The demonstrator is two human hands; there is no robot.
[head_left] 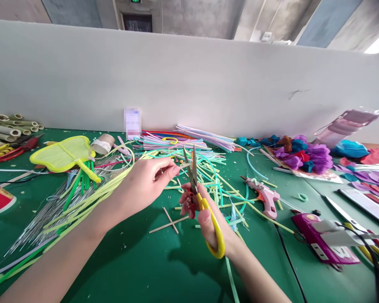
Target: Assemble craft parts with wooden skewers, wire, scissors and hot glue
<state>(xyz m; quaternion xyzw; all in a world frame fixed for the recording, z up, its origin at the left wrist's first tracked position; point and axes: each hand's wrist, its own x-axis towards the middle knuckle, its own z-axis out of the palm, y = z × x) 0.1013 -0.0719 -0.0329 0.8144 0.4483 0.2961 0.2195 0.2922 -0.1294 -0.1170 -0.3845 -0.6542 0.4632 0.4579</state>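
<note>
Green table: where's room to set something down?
Main: near side, between left forearm and right forearm, before crossed sticks; nearly bare. Smaller: between right forearm and black cable. Crowded: left, yellow strips; far side, pastel bundle; right, glue gun and power block.

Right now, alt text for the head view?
Right hand holds open yellow-handled scissors up to a thin piece pinched in the left hand. Two crossed sticks lie on the green table, pipe cleaners behind, pink glue gun to the right.
</note>
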